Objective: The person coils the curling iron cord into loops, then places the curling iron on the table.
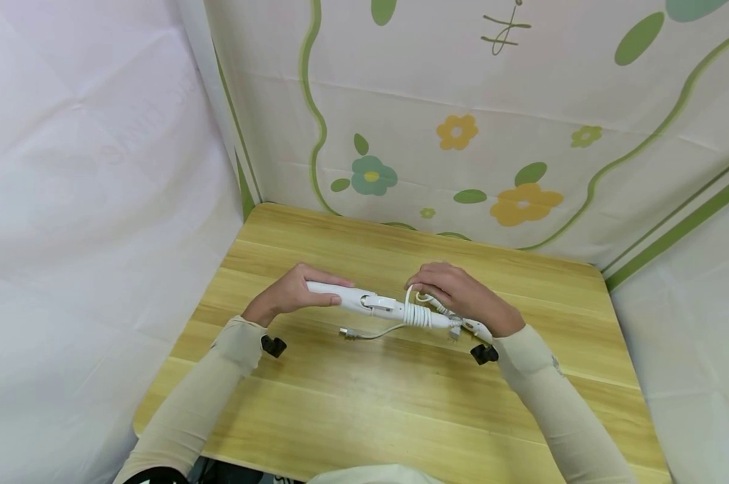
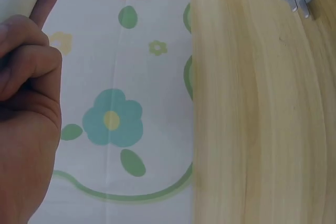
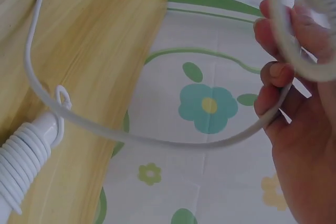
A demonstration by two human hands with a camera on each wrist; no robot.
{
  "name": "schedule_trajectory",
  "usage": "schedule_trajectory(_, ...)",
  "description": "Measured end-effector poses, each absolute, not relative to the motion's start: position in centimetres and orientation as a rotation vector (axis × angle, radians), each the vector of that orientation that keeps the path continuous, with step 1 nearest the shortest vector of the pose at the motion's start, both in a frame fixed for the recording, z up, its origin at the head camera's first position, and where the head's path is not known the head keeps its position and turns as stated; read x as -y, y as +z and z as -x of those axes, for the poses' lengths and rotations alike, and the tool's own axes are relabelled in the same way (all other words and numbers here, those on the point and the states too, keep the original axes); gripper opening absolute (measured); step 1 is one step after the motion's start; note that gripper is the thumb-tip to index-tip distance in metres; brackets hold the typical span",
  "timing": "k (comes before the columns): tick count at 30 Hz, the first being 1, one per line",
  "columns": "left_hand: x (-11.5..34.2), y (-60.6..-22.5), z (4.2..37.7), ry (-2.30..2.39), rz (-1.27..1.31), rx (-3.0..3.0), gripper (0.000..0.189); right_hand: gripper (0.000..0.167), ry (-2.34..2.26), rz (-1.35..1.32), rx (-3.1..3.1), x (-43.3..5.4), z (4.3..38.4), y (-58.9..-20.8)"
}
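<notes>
My left hand [image 1: 292, 289] grips one end of a white curling iron [image 1: 350, 300], which has a lever-like part near its middle. White cord winds in several turns [image 1: 417, 314] round its other end. My right hand [image 1: 458, 289] pinches a loose length of that cord [image 3: 173, 144] above the turns. A pronged white plug [image 1: 348, 333] on a cord shows below the iron. Beneath the right hand lies a second white iron [image 1: 477, 329], its cord also coiled [image 3: 21, 161] round the handle, with a small hanging loop at the end.
The wooden table [image 1: 364, 403] meets a flower-patterned cloth wall [image 1: 413, 154] at the back. White cloth [image 1: 98, 202] hangs at the left side. Another plug [image 1: 455, 330] shows beside the second iron. A black mount [image 1: 484, 353] sits at the right wrist.
</notes>
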State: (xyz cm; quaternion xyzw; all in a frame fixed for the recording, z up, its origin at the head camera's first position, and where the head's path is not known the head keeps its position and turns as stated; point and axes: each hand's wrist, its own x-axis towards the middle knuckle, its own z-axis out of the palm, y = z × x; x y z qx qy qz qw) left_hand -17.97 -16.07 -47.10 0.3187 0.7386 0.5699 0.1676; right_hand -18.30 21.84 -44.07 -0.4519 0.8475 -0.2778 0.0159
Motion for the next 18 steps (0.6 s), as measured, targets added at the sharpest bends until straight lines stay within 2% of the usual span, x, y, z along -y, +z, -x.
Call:
schedule_trajectory(5, 16.2, -47.4, 18.0, 1.714, -0.938, -1.997, 0.036, 0.026, -1.013, 1.363, -2.546, -21.8, 17.9, -44.4)
schedule_trajectory(11, 16.0, -47.7, 17.9, 1.852, -0.924, -1.880, 0.030, 0.025, -1.250, 1.453, -2.488, -21.2, 17.6, -45.2)
schedule_trajectory(18, 15.2, -47.7, 17.6, 1.983, -0.835, -1.928, 0.031, 0.021, -1.678, 1.259, -2.365, -20.0, 16.1, -47.0)
